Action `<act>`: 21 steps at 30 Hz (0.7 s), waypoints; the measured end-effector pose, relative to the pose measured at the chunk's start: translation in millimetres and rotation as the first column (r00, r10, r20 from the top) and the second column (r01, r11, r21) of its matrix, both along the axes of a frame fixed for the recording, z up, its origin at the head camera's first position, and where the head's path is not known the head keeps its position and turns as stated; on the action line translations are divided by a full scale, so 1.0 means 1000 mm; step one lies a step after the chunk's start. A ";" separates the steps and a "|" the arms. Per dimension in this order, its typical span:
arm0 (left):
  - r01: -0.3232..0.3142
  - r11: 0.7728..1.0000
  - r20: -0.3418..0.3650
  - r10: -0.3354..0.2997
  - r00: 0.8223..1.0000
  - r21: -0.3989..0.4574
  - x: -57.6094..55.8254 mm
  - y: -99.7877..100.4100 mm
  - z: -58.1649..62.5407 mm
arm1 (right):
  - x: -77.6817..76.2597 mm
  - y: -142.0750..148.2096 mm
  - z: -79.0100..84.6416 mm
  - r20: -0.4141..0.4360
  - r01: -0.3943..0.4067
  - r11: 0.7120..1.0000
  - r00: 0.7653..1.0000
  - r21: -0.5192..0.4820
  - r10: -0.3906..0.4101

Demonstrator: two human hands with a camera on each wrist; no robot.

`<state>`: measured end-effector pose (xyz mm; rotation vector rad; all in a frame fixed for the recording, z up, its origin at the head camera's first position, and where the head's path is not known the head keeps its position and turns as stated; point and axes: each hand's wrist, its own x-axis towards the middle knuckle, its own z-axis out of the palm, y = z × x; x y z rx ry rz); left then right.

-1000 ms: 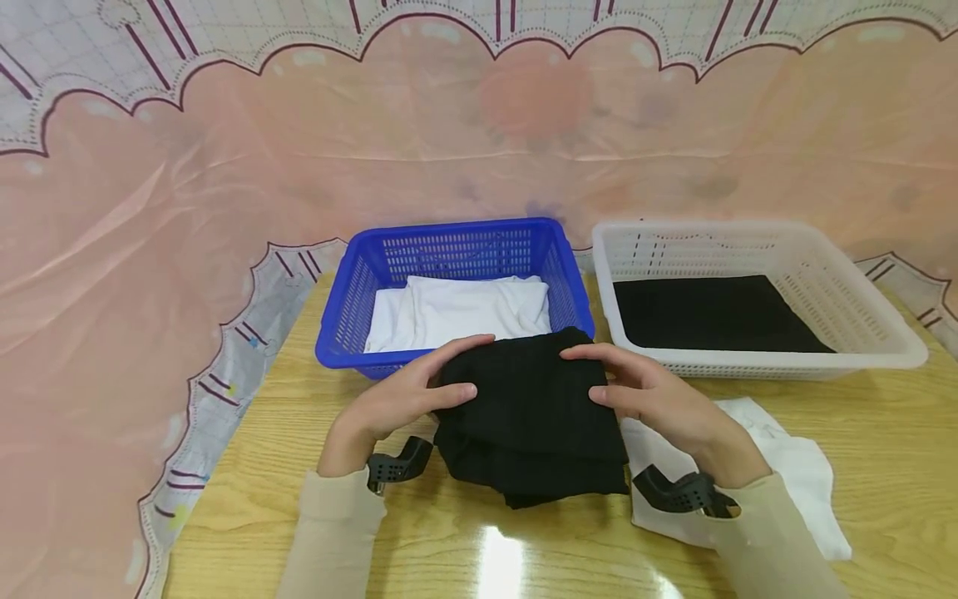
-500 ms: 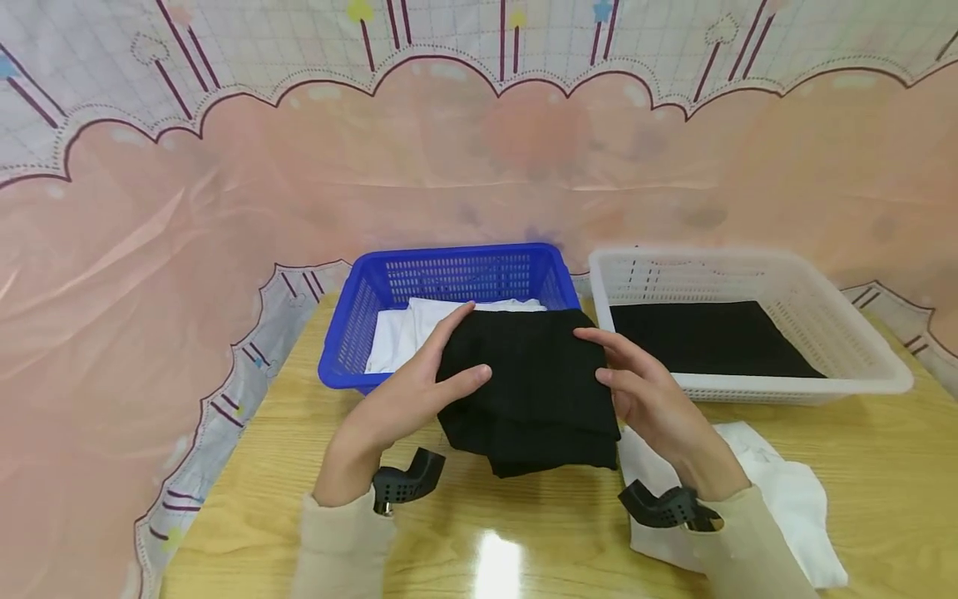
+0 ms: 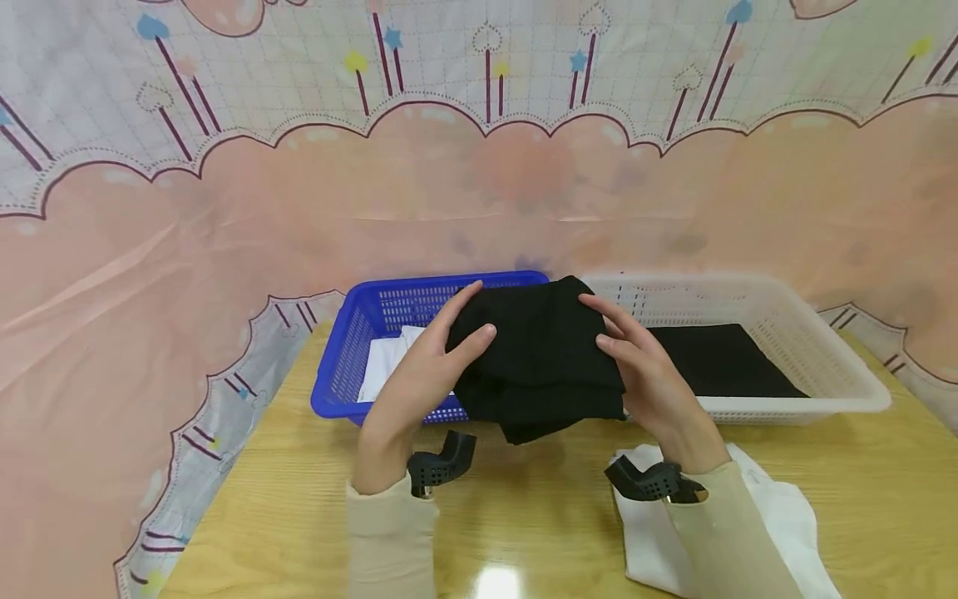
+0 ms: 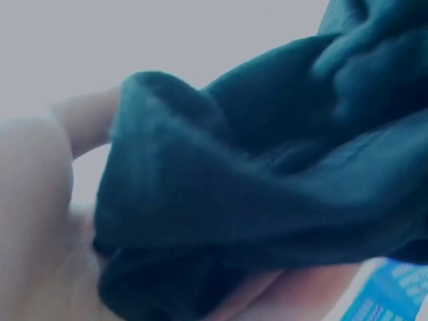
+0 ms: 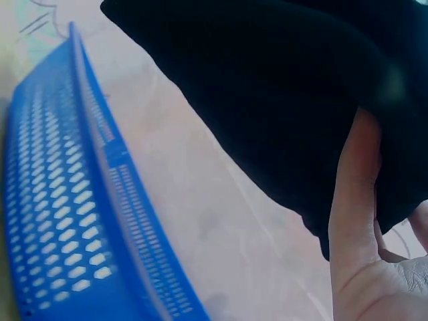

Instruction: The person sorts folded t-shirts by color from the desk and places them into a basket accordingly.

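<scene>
One black cloth [image 3: 542, 353] is what we see held up above the table [image 3: 539, 516], its longer side running across. From the left, the blue basket [image 3: 334, 358] stands partly behind the left hand [image 3: 419, 378], which grips the cloth's left edge, thumb and forefinger spread; the cloth lies to its right. The right hand [image 3: 659, 383] grips the opposite edge, also partly spread, so we count neither as nearer; the other fingers are mostly hidden. Farther right we find the white basket [image 3: 823, 405]. Against half a second ago, the cloth sits higher, covering more of the blue basket
</scene>
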<state>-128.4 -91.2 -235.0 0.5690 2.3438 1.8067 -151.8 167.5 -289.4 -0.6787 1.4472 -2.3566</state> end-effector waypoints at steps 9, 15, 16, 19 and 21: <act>-0.119 0.981 -0.059 0.129 0.990 0.150 -0.003 0.024 -0.007 | -0.010 0.014 0.001 -0.048 0.048 0.999 0.998 -0.003 -0.048; -0.165 0.960 -0.064 0.183 0.981 0.226 -0.006 0.041 -0.013 | -0.009 0.019 0.001 -0.006 0.104 0.991 0.995 0.086 -0.104; -0.166 0.959 -0.061 0.184 0.981 0.228 -0.007 0.042 -0.014 | -0.009 0.020 0.001 -0.001 0.107 0.989 0.994 0.103 -0.107; -0.161 0.955 -0.062 0.181 0.981 0.247 -0.012 0.045 -0.017 | -0.010 0.021 0.002 -0.016 0.120 0.983 0.993 0.139 -0.119; -0.147 0.952 -0.077 0.174 0.982 0.269 -0.016 0.047 -0.019 | -0.011 0.022 0.002 -0.028 0.127 0.981 0.992 0.146 -0.124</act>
